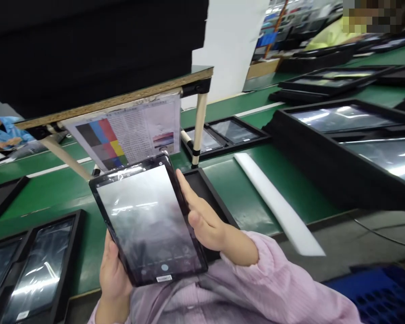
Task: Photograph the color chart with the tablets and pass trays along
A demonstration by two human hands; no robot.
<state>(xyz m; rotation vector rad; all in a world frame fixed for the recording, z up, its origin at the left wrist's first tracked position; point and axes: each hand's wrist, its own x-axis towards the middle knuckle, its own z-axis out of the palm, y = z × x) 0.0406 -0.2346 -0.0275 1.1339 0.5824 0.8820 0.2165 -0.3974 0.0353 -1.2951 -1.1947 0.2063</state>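
Note:
A black-framed tablet (148, 220) with a lit, mostly grey-white screen is tilted up in front of my chest. My left hand (113, 270) grips its lower left edge, fingers partly hidden behind it. Along the right edge lies my right hand (204, 218), its fingers pressed together against the side. A small white label sits at the tablet's bottom edge. Just beyond its top edge hangs a printed sheet (135, 130) with colour blocks and text, under a wooden shelf.
Black trays holding tablets (77, 234) stand on the green bench (91, 252) at left and further back. Stacked trays (310, 157) fill the right. A white strip (276, 202) lies right of my right hand. Other people are at the far left and far right.

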